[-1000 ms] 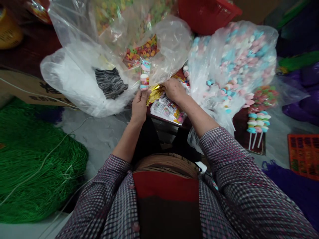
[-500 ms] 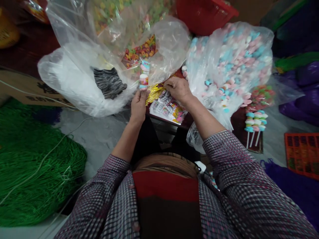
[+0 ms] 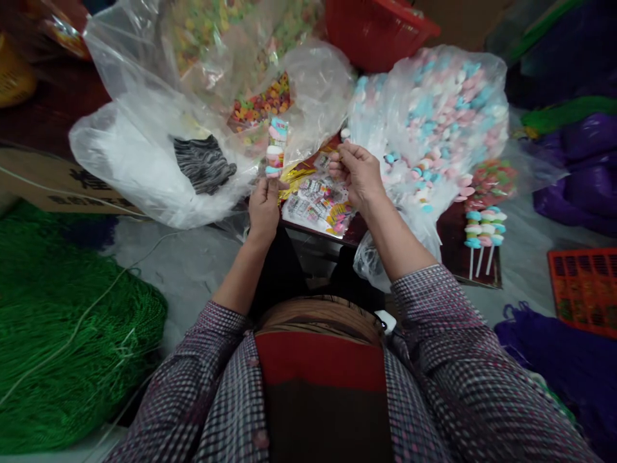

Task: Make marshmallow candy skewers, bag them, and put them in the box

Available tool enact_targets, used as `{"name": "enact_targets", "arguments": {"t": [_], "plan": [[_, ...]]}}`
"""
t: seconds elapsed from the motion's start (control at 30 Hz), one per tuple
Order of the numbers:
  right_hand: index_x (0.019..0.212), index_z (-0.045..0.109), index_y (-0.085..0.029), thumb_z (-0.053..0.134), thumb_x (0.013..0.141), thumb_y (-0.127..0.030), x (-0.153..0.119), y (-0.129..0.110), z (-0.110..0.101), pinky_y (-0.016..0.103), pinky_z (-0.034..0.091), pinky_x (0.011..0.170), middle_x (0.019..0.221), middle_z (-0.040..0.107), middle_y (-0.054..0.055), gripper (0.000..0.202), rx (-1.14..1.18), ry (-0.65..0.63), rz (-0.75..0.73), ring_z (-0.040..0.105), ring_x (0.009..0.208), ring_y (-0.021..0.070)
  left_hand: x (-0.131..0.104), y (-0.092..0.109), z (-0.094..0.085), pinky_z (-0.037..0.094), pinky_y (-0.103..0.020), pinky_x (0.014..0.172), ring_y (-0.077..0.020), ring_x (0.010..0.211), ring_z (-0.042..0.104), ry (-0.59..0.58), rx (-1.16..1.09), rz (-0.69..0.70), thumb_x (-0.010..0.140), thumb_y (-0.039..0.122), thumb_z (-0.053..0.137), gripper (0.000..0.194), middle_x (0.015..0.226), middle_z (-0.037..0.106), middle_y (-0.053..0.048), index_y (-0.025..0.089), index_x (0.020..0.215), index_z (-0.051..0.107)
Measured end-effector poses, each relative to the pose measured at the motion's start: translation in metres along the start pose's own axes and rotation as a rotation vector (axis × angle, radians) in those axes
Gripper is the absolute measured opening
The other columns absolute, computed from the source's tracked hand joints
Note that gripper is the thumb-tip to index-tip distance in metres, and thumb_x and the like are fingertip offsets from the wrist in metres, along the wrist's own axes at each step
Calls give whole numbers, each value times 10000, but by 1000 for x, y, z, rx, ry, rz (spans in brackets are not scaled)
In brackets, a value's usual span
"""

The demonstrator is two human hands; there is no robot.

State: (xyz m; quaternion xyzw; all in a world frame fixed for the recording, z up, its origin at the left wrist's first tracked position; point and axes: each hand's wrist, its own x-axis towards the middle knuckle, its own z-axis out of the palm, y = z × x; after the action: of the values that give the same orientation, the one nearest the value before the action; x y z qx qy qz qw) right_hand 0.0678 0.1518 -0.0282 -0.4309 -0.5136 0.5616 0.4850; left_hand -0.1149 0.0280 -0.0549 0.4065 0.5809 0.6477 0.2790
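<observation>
My left hand [image 3: 263,207] is closed round the lower end of a marshmallow candy skewer [image 3: 275,151]. The skewer stands upright in a clear printed wrapper, with pink, white and blue pieces showing. My right hand [image 3: 359,172] is pinched, and a thin gold twist tie [image 3: 329,148] shows at its fingertips. Between the hands lies a bundle of gold twist ties [image 3: 295,180]. Nearer to me, a stack of printed clear wrappers [image 3: 318,207] rests on the dark red table [image 3: 355,233].
A bag of marshmallows [image 3: 450,96] lies on the right, beside several finished skewers [image 3: 483,233]. Behind my left hand is a bag of ring candies [image 3: 270,96]. White sticks [image 3: 125,161] fill another bag, with a dark striped cloth [image 3: 203,163] on it. A red basin [image 3: 380,32] stands behind.
My right hand has lifted away from the gold bundle, up and to the right, drawing out a twist tie. My left hand keeps the wrapped skewer nearly in place. The view has shifted slightly.
</observation>
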Motion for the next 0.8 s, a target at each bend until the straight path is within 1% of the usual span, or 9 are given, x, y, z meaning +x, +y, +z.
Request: {"name": "enact_targets", "arguments": {"t": [0.07,0.13,0.2,0.3,0.4,0.5,0.63,0.7,0.8], "plan": [[959,643,-234,787,838,-549,-5,-2,-5,278,636,695,850,733,-25,367,34,0,11,719,744,121,-5,8,4,524,-314,870,-146,819,666,-6,-9,44,924,734,541,536,831,734,-20,221,856,683],[984,652,-241,785,837,-563,-12,-5,-9,287,637,699,857,724,-24,378,45,-22,10,709,753,124,-9,17,11,536,-301,820,-143,807,676,-39,-109,21,934,686,577,471,813,731,-13,232,865,684],[1011,661,-247,764,851,-584,-21,-9,-12,301,635,703,844,706,-21,387,38,-69,-2,696,751,128,-12,26,20,550,-288,754,-145,803,697,-97,-255,-84,962,609,596,384,838,738,-19,240,896,682],[1044,672,-251,713,882,-620,-40,-17,-13,316,622,687,799,668,-17,406,25,-135,-16,664,722,133,-16,35,34,561,-277,684,-161,830,733,-204,-441,-272,983,520,612,291,945,757,-46,241,943,680],[1047,676,-248,699,887,-633,-58,-26,-13,316,608,682,770,638,-17,417,38,-198,10,632,703,130,-19,41,44,575,-278,654,-179,853,747,-315,-526,-340,964,505,643,287,1028,764,-73,224,938,694],[1034,686,-243,717,870,-634,-71,-33,-15,317,600,693,768,635,-14,425,77,-247,60,622,705,132,-22,42,51,587,-281,658,-180,850,744,-371,-529,-321,951,504,658,292,1024,769,-72,216,952,702],[1000,704,-247,797,807,-595,-78,-35,-18,325,600,702,762,644,-21,408,112,-269,105,620,696,138,-24,37,57,590,-297,729,-184,880,746,-342,-456,-244,966,548,623,344,932,748,-63,213,918,688],[985,718,-249,842,768,-554,-82,-32,-18,328,605,720,787,667,-25,394,88,-238,90,634,713,140,-24,35,58,579,-292,728,-173,846,737,-327,-406,-183,957,575,626,375,876,734,-53,210,885,678],[983,752,-248,844,764,-517,-89,-26,-14,336,606,758,857,718,-18,358,-45,-145,-12,665,772,151,-24,34,60,539,-254,667,-131,734,695,-301,-324,-125,944,582,643,383,820,717,-22,207,867,666]]}}
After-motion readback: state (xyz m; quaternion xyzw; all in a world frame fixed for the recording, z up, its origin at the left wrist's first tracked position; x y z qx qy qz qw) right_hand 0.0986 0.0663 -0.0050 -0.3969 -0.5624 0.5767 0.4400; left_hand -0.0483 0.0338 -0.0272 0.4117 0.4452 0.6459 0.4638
